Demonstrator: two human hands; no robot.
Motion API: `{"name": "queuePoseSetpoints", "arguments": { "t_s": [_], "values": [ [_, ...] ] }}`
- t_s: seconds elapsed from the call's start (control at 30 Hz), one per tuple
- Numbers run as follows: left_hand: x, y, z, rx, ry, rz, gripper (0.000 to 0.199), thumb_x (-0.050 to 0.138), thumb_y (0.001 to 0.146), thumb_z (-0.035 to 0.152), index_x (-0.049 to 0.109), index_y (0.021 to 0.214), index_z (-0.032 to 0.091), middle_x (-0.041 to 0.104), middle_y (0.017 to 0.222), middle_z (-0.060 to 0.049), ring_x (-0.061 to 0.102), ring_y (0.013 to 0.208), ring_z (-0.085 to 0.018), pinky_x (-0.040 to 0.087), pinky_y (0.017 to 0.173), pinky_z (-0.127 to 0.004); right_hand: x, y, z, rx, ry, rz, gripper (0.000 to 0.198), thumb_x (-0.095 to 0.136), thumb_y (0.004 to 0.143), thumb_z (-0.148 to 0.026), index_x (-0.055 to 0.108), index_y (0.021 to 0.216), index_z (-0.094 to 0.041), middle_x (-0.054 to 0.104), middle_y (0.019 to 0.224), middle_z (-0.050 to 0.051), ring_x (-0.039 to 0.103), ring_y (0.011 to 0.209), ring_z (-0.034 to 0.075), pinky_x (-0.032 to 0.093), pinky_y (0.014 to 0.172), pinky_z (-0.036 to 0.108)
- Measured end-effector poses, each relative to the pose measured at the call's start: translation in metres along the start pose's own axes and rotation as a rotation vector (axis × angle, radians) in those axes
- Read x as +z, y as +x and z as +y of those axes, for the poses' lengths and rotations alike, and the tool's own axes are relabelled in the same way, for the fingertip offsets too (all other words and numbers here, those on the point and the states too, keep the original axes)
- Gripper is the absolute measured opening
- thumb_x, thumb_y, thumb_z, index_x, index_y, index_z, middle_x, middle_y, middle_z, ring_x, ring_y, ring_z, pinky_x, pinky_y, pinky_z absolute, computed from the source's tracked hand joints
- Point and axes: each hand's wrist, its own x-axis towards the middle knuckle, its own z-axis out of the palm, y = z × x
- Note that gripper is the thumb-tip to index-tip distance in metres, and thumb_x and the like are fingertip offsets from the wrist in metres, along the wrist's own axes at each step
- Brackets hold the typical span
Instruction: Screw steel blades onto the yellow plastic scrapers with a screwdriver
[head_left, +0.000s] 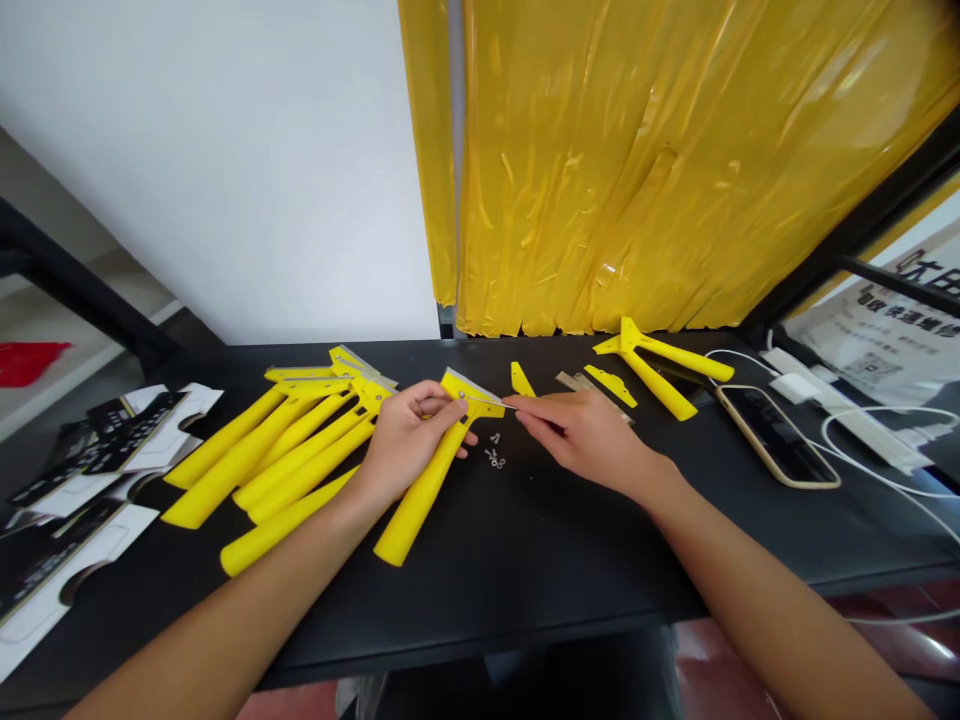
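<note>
My left hand (pixel 409 435) is closed around the head of a yellow scraper (pixel 420 495), whose handle slants down toward me. A metal blade edge runs along the top of that head. Between the fingers of my right hand (pixel 574 430) is a thin metal rod-like tool (pixel 487 402); its tip reaches the scraper head by my left thumb, and its grip end is hidden. Just below lie several small screws and nuts (pixel 495 458). Left of my left hand, several yellow scrapers (pixel 300 440) with blades are heaped together.
Behind my right hand are loose yellow plates (pixel 611 385) and flat metal blades (pixel 574 381). Two yellow handles (pixel 660 385) lie further right, near a phone (pixel 780 435), a power strip (pixel 847 405) and white cables. Printed cards (pixel 97 540) are piled at left on the black table (pixel 525 570).
</note>
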Motion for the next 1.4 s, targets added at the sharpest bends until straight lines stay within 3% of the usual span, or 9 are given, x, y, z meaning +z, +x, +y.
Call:
{"name": "queuePoseSetpoints", "arguments": {
  "t_s": [0.57,0.87,1.0,1.17,1.3,1.4],
  "values": [
    [0.0,-0.001,-0.002,0.054,0.065,0.001,0.026,0.077,0.079,0.034,0.056,0.083,0.019,0.069,0.074,-0.001,0.074,0.064,-0.022,0.061,0.052,-0.03,0.004,0.001,-0.001,0.011,-0.039,0.011,0.033,0.045,0.102,-0.031,0.069,0.124,-0.024,0.077,0.101,0.007,0.071,0.082,0.02,0.047,0.071,0.032],
    [0.002,-0.002,-0.005,0.138,0.16,0.034,0.026,0.076,0.079,0.038,0.058,0.081,0.02,0.07,0.078,-0.002,0.074,0.063,-0.022,0.061,0.05,-0.029,-0.002,0.002,-0.012,0.1,-0.158,0.001,0.021,0.05,0.098,-0.034,0.063,0.109,-0.021,0.071,0.07,0.001,0.063,0.06,0.018,0.033,0.056,0.03],
    [0.0,-0.001,-0.006,0.167,0.198,0.047,0.024,0.075,0.079,0.038,0.059,0.082,0.02,0.072,0.081,-0.003,0.073,0.063,-0.02,0.06,0.05,-0.027,-0.001,0.001,-0.006,0.052,-0.153,0.001,0.022,0.046,0.1,-0.031,0.065,0.107,-0.021,0.073,0.081,0.004,0.065,0.069,0.018,0.035,0.059,0.03],
    [-0.002,-0.001,-0.011,0.22,0.273,0.066,0.022,0.072,0.082,0.038,0.06,0.085,0.021,0.072,0.085,-0.003,0.073,0.063,-0.019,0.059,0.05,-0.025,0.001,0.001,0.001,0.057,-0.178,0.068,0.033,0.044,0.103,-0.042,0.071,0.115,-0.027,0.072,0.088,0.005,0.066,0.079,0.02,0.042,0.066,0.031],
    [-0.003,-0.001,-0.012,0.254,0.326,0.066,0.022,0.071,0.084,0.039,0.059,0.086,0.021,0.071,0.083,-0.002,0.073,0.064,-0.019,0.058,0.052,-0.024,-0.001,0.001,-0.004,0.109,-0.122,0.096,0.031,0.05,0.1,-0.039,0.062,0.123,-0.023,0.073,0.102,0.007,0.068,0.085,0.022,0.046,0.069,0.032],
    [-0.004,0.001,-0.01,0.261,0.32,0.086,0.024,0.071,0.083,0.04,0.058,0.085,0.02,0.071,0.081,-0.002,0.073,0.063,-0.019,0.057,0.051,-0.024,-0.002,0.0,-0.005,0.148,-0.047,0.09,0.024,0.052,0.097,-0.031,0.056,0.118,-0.02,0.073,0.101,0.008,0.069,0.082,0.022,0.048,0.068,0.031]
  ]
}}
